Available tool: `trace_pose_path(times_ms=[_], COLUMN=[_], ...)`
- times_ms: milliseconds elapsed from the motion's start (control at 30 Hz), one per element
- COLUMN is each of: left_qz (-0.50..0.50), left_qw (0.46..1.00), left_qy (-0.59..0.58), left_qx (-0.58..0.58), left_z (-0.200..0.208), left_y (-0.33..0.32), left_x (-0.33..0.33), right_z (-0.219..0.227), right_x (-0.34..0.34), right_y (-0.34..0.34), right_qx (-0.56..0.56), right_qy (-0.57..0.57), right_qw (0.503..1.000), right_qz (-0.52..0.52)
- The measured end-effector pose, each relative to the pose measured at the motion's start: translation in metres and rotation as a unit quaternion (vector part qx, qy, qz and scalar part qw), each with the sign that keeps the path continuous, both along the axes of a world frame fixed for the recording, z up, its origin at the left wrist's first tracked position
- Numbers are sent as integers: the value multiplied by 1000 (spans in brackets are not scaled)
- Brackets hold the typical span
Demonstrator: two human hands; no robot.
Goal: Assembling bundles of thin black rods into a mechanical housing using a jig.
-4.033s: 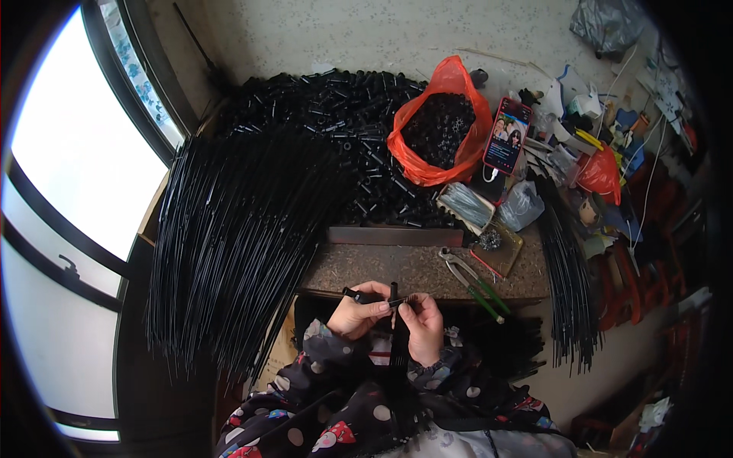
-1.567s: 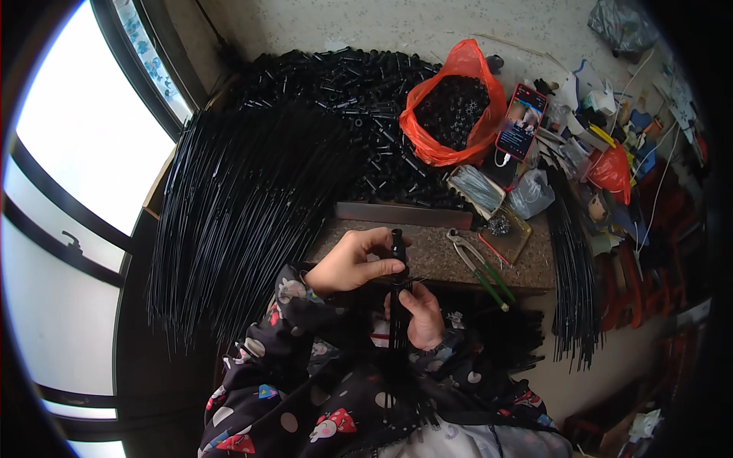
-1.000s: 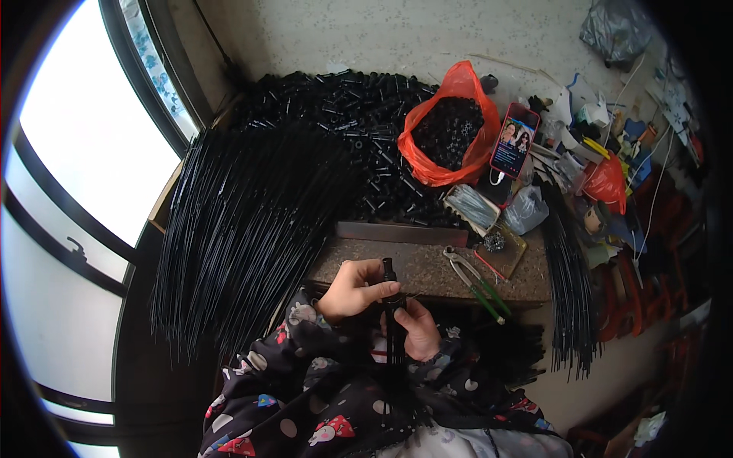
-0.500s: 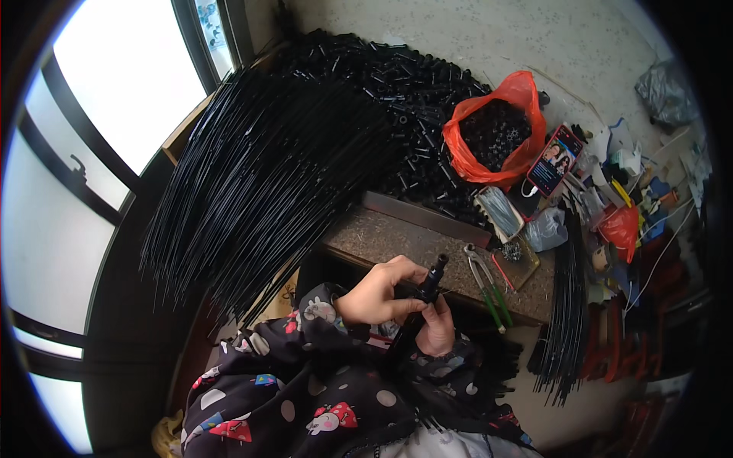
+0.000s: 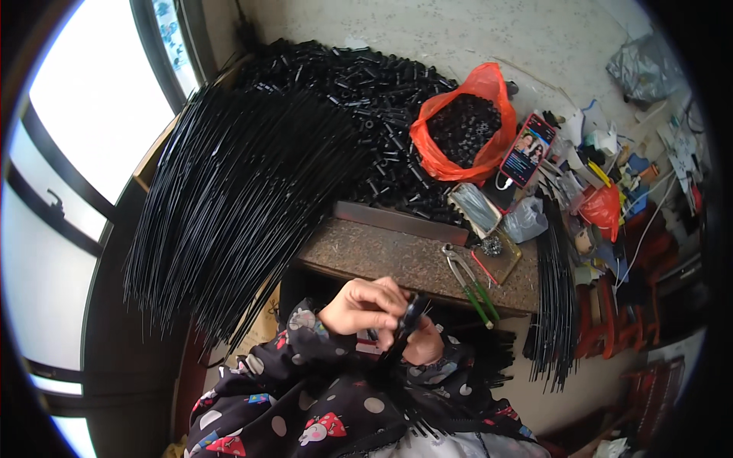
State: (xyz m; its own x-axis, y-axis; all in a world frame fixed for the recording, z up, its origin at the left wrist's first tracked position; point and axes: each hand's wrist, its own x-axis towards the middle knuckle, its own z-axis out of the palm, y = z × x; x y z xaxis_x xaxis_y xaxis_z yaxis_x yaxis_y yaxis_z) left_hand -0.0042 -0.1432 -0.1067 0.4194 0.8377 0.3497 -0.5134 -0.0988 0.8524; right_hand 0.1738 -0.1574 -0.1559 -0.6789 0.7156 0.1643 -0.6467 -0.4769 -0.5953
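In front of my body, my left hand (image 5: 360, 307) pinches a black tube-shaped part (image 5: 413, 311) with thumb and fingers. From the right, my right hand (image 5: 424, 343) closes on the same part lower down; some of its fingers are hidden behind it. Several thin black rods run down from my hands over my lap, hard to tell apart from the dark sleeves. Beyond my hands is the edge of a speckled brown worktop (image 5: 366, 244). Pincers (image 5: 467, 282) with green handles lie on it, to the right of my hands.
A large bundle of thin black rods (image 5: 229, 206) lies at left, beside a heap of black tubular parts (image 5: 382, 114). A red plastic bag (image 5: 429, 156) holds small black pieces. A phone (image 5: 528, 149), a box of thin pins (image 5: 475, 208) and another rod bundle (image 5: 553, 298) stand at right.
My hands have come lower and closer to my body with the black part, which is now more covered by my left fingers. The whole view has shifted slightly.
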Motion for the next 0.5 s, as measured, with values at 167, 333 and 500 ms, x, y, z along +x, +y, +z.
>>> trace_pose_path(times_ms=[167,333,500], left_qz=[-100,-54,-180], left_qw=[983,996,959], left_qy=[-71,-30,-195], left_qx=[136,64,99], left_z=[-6,-16,-19], left_y=[14,14,7], left_x=[12,8,22], right_z=[-1,5,4], right_x=[7,5,1], right_y=[-12,-9,-18], right_qx=[27,-3,79], right_qy=[-26,-15,-54], right_qw=[997,999,995], right_qz=[66,30,14])
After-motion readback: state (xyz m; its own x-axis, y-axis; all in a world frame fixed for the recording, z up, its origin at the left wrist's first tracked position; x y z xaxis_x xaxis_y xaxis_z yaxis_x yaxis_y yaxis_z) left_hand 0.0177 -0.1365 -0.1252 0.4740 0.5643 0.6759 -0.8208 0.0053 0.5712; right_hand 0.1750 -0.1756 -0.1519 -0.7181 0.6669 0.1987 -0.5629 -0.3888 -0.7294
